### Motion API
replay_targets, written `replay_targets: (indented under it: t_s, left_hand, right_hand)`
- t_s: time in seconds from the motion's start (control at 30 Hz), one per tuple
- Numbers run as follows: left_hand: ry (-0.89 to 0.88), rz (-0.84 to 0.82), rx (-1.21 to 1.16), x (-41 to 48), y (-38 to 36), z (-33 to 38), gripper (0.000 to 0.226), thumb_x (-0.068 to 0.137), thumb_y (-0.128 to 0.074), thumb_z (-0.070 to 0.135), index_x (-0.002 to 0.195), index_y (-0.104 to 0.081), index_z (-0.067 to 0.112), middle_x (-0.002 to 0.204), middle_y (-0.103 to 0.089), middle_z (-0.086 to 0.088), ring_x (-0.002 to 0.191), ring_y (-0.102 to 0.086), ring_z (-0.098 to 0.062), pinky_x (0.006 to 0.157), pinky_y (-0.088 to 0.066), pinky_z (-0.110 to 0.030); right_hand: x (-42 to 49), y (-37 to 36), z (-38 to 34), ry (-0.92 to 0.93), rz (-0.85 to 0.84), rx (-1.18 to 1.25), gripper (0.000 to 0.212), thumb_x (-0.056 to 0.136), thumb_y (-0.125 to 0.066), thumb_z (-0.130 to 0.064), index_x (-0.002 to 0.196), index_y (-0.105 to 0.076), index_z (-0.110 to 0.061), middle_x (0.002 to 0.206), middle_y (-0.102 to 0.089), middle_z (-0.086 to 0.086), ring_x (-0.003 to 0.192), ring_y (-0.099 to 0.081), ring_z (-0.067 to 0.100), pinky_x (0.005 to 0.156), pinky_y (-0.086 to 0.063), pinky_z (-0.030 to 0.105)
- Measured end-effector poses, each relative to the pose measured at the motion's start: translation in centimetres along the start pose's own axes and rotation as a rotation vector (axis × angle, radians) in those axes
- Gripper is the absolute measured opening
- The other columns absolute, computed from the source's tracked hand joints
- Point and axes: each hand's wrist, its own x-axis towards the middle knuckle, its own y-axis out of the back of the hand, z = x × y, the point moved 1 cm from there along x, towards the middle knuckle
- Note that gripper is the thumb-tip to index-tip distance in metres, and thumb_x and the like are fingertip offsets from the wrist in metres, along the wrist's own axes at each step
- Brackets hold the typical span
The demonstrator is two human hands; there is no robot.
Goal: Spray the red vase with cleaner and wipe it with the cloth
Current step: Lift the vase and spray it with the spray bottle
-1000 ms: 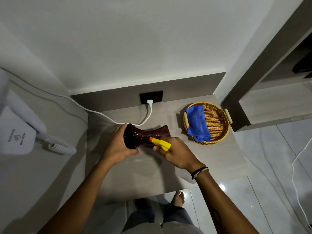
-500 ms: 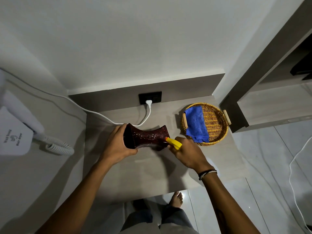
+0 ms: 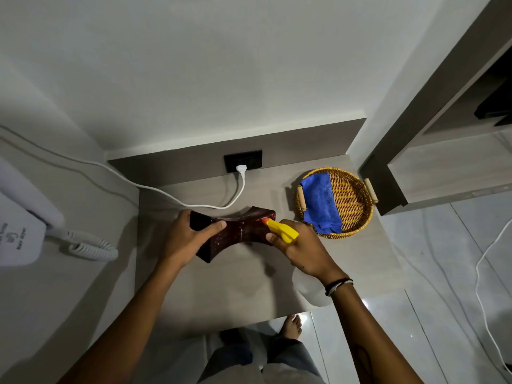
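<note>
The left hand (image 3: 184, 239) is gripping the red vase (image 3: 238, 231) near its wide mouth end, fingers wrapped over the top and thumb pressing along the side, holding it sideways just above the table (image 3: 221, 289) at the centre of the frame. The right hand (image 3: 302, 250) is closing around a spray bottle (image 3: 282, 232), whose yellow nozzle is pointing at the vase's right end, almost touching it; the bottle's pale body is showing below the wrist, lower right of centre. Speckles are showing on the vase's dark surface. To the upper right of the hands, a round wicker basket (image 3: 354, 200) is sitting on the table, well apart from the vase, with a blue cloth (image 3: 320, 205) lying folded in its left half. A white cord (image 3: 177, 196) is running from the wall socket (image 3: 243, 160) behind the vase toward the upper left. A white hair dryer (image 3: 19, 231) is hanging at the left edge.
</note>
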Motion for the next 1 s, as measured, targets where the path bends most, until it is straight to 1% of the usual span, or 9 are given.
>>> replay_targets:
  t_s: [0.17,0.27,0.33,0.4,0.47,0.53,0.7,0.8,1.0]
  left_hand:
    - [0.336,-0.097,-0.170,-0.1,0.3,0.4,0.062,0.074,-0.079,0.076,0.117,-0.072,0.032,0.114,-0.079,-0.004,0.102,-0.078,-0.028,0.080,-0.067,-0.045]
    - [0.251,-0.148,-0.198,-0.6,0.3,0.5,0.041,0.078,-0.084,0.067,0.112,-0.071,0.048,0.119,-0.079,0.005,0.111,-0.076,-0.025,0.077,-0.062,-0.037]
    - [0.116,-0.212,-0.172,-0.5,0.4,-0.1,0.073,0.062,-0.094,0.064,0.128,-0.065,0.056,0.133,-0.073,0.012,0.125,-0.070,-0.017,0.097,-0.060,-0.040]
    - [-0.001,-0.254,-0.074,-0.6,0.5,-0.8,0.119,0.047,-0.103,0.056,0.153,-0.047,0.048,0.153,-0.057,0.006,0.141,-0.056,-0.016,0.119,-0.048,-0.043]
    - [-0.110,-0.239,0.053,-0.7,0.4,-0.8,0.136,0.040,-0.106,0.051,0.159,-0.041,0.039,0.161,-0.042,0.000,0.148,-0.045,-0.021,0.123,-0.043,-0.047]
    - [-0.188,-0.183,0.112,-0.7,0.2,-0.6,0.127,0.042,-0.105,0.043,0.154,-0.047,0.033,0.155,-0.046,-0.002,0.145,-0.048,-0.025,0.120,-0.046,-0.052]
    - [-0.282,-0.108,0.155,-0.4,0.0,0.4,0.098,0.043,-0.097,0.037,0.133,-0.060,0.026,0.128,-0.065,-0.001,0.119,-0.064,-0.025,0.099,-0.058,-0.052]
    - [-0.286,-0.117,0.175,-0.6,0.1,0.6,0.097,0.045,-0.099,0.027,0.134,-0.060,0.026,0.128,-0.065,0.000,0.121,-0.062,-0.025,0.100,-0.057,-0.051]
    - [-0.318,-0.131,0.191,-0.9,0.0,1.3,0.090,0.045,-0.098,0.031,0.127,-0.061,0.031,0.121,-0.066,0.005,0.113,-0.064,-0.017,0.093,-0.060,-0.044]
  right_hand:
    - [-0.2,0.7,0.5,-0.008,-0.054,-0.085,0.033,0.101,-0.071,-0.042,0.077,-0.054,-0.029,0.067,-0.056,-0.007,0.065,-0.056,0.019,0.065,-0.046,0.044]
    - [-0.1,0.8,0.6,-0.018,-0.058,-0.089,0.034,0.101,-0.071,-0.042,0.075,-0.052,-0.031,0.066,-0.055,-0.008,0.065,-0.056,0.018,0.066,-0.048,0.046]
    - [-0.1,0.6,0.5,-0.008,-0.057,-0.083,0.035,0.100,-0.072,-0.042,0.072,-0.052,-0.039,0.064,-0.056,-0.011,0.063,-0.055,0.010,0.063,-0.046,0.038]
    - [-0.1,0.1,-0.1,0.003,-0.095,-0.051,0.028,0.100,-0.073,-0.043,0.075,-0.060,-0.044,0.066,-0.063,-0.014,0.064,-0.059,0.006,0.062,-0.046,0.028]
    - [0.0,-0.5,-0.9,0.007,-0.150,-0.057,0.020,0.099,-0.072,-0.046,0.091,-0.072,-0.028,0.076,-0.070,-0.003,0.073,-0.066,0.015,0.069,-0.055,0.041]
    - [0.2,-1.2,-1.8,0.017,-0.164,-0.065,0.031,0.099,-0.071,-0.047,0.094,-0.071,-0.016,0.079,-0.070,0.004,0.077,-0.066,0.026,0.074,-0.055,0.049]
    - [0.7,-1.9,-2.6,0.010,-0.140,-0.142,0.033,0.099,-0.068,-0.050,0.092,-0.069,-0.018,0.079,-0.070,0.003,0.078,-0.066,0.028,0.072,-0.055,0.046]
    - [0.5,-1.0,-1.2,-0.066,-0.114,-0.241,0.031,0.101,-0.065,-0.050,0.103,-0.070,-0.019,0.093,-0.076,0.008,0.087,-0.069,0.033,0.075,-0.057,0.046]
    - [-0.6,1.1,2.0,-0.175,-0.030,-0.337,0.034,0.100,-0.068,-0.046,0.095,-0.066,-0.012,0.095,-0.074,0.012,0.088,-0.069,0.035,0.070,-0.051,0.041]
